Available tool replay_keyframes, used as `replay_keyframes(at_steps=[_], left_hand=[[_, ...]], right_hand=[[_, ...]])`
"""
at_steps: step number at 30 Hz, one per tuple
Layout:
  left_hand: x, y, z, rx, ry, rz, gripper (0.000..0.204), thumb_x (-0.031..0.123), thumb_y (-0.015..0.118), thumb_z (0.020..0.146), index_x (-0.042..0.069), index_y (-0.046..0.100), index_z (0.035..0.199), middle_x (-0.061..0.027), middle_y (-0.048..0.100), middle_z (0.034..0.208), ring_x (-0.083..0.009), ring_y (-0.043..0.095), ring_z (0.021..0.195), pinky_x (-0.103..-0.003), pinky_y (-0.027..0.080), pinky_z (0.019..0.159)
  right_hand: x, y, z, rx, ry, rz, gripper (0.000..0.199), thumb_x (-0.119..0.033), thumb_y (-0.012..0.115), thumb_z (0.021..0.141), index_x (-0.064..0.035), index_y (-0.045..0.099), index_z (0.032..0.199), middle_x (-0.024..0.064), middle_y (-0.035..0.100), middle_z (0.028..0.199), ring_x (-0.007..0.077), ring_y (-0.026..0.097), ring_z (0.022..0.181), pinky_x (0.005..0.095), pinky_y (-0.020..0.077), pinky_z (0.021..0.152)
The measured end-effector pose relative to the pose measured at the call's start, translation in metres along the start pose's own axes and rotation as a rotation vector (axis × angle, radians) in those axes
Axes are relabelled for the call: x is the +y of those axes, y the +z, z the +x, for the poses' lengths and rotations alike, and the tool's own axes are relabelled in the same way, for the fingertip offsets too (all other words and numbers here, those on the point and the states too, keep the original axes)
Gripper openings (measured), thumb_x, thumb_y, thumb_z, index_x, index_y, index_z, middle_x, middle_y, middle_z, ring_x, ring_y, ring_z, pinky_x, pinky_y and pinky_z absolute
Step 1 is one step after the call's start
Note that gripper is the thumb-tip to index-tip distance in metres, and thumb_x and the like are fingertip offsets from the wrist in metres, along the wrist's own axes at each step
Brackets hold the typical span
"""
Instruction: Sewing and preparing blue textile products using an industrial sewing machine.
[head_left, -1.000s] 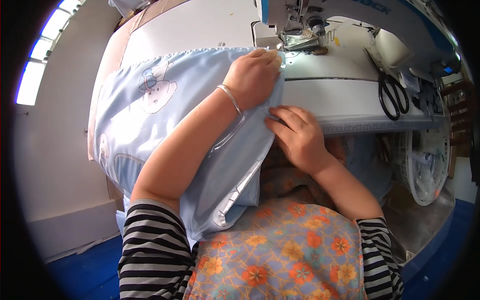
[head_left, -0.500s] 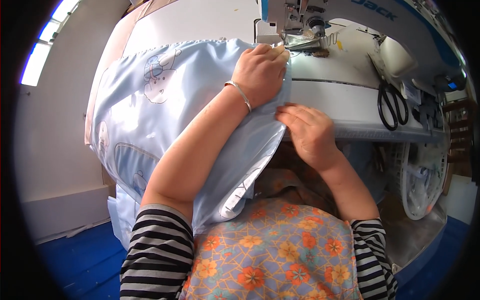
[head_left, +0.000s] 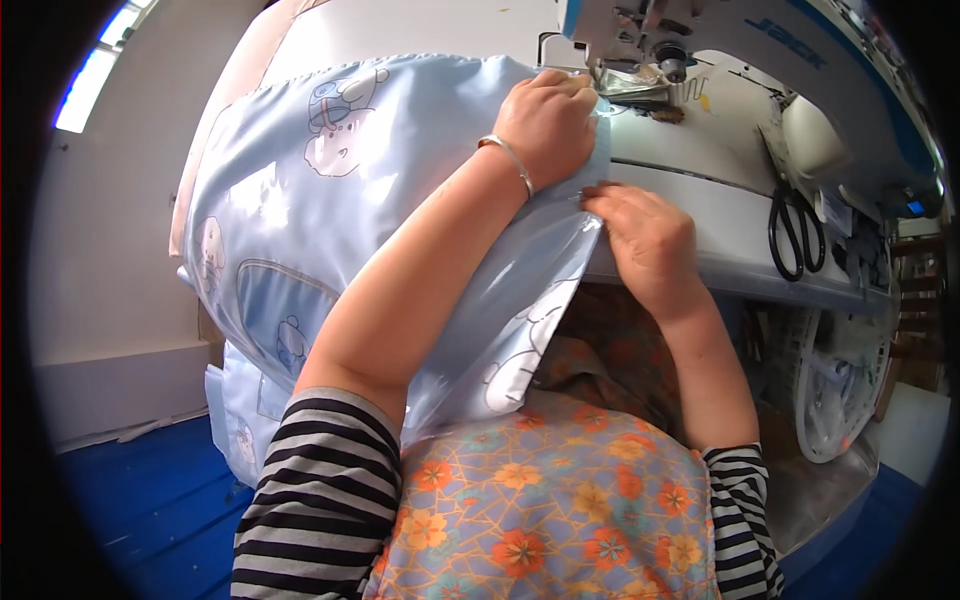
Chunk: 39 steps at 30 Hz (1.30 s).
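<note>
A light blue, shiny cloth piece (head_left: 420,110) with cartoon animal prints and a gathered far edge lies over the sewing table. My left hand (head_left: 548,125), with a bangle at its wrist, grips the cloth's right edge beside the presser foot of the sewing machine (head_left: 670,65); its fingertips are partly hidden. Lower on that same edge, my right hand (head_left: 645,235) pinches the cloth between thumb and fingers. A curved pocket-like panel (head_left: 285,300) shows near my left forearm. The cloth's near part hangs over the table edge toward my floral apron (head_left: 540,500).
Black-handled scissors (head_left: 795,235) lie on the table right of my right hand. The machine's arm spans the upper right. Below the table on the right hangs a white plastic basket (head_left: 810,400). A wall (head_left: 110,270) stands at the left, above a blue floor (head_left: 150,500).
Both hands and the cloth have moved slightly away from me, along the machine. The whole view has also shifted a little. Both hands keep their grip on the edge.
</note>
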<state>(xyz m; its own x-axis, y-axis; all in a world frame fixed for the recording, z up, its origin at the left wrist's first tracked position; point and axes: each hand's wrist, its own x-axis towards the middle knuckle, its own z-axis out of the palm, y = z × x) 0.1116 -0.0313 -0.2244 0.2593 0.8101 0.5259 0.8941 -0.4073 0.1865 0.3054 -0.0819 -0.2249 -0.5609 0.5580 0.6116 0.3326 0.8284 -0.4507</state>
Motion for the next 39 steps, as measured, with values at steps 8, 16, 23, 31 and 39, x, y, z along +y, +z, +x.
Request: replay_keyframes(at_steps=[8, 16, 23, 31, 39], left_hand=[[-0.015, 0.003, 0.008, -0.04, -0.049, -0.121, 0.026, 0.008, 0.055, 0.086, 0.001, 0.068, 0.108, -0.0124, 0.067, 0.121, -0.0305, 0.061, 0.116, -0.037, 0.049, 0.098], [0.014, -0.026, -0.043, -0.176, -0.066, -0.17, 0.041, 0.016, 0.057, 0.091, 0.005, 0.058, 0.131, -0.0133, 0.057, 0.139, -0.0289, 0.047, 0.136, -0.052, 0.03, 0.115], [0.037, -0.038, -0.049, -0.225, -0.095, -0.09, 0.052, 0.021, 0.059, 0.089, 0.002, 0.051, 0.137, -0.0175, 0.051, 0.144, -0.0334, 0.043, 0.138, -0.054, 0.028, 0.116], [0.032, -0.036, -0.05, -0.194, -0.068, -0.111, 0.051, 0.019, 0.056, 0.087, -0.001, 0.054, 0.134, -0.0173, 0.053, 0.142, -0.0333, 0.044, 0.137, -0.056, 0.029, 0.115], [0.036, -0.041, -0.046, -0.22, -0.088, -0.1, 0.051, 0.022, 0.057, 0.089, 0.0, 0.053, 0.135, -0.018, 0.053, 0.142, -0.0334, 0.044, 0.137, -0.055, 0.029, 0.115]], right_hand=[[0.005, -0.001, 0.012, -0.011, 0.05, -0.073, 0.022, 0.001, 0.067, 0.077, -0.0041, 0.068, 0.099, 0.0131, 0.068, 0.108, 0.0324, 0.066, 0.102, 0.0397, 0.0549, 0.083], [-0.065, 0.005, -0.053, -0.032, -0.028, -0.008, 0.033, -0.006, 0.069, 0.073, -0.0069, 0.065, 0.106, 0.0133, 0.061, 0.112, 0.0338, 0.058, 0.105, 0.047, 0.0477, 0.095], [-0.078, 0.0, -0.072, 0.123, 0.151, 0.314, 0.048, -0.004, 0.079, 0.07, -0.0042, 0.059, 0.113, 0.0194, 0.058, 0.127, 0.0373, 0.058, 0.115, 0.0424, 0.0505, 0.094], [-0.056, 0.006, -0.068, 0.178, 0.237, 0.206, 0.044, -0.013, 0.084, 0.07, -0.0041, 0.056, 0.102, 0.0167, 0.059, 0.114, 0.0373, 0.06, 0.104, 0.0426, 0.0512, 0.088], [-0.07, 0.006, -0.048, 0.037, -0.153, 0.108, 0.021, -0.008, 0.066, 0.074, -0.0058, 0.073, 0.093, 0.01, 0.068, 0.1, 0.0303, 0.063, 0.101, 0.0453, 0.0509, 0.09]])
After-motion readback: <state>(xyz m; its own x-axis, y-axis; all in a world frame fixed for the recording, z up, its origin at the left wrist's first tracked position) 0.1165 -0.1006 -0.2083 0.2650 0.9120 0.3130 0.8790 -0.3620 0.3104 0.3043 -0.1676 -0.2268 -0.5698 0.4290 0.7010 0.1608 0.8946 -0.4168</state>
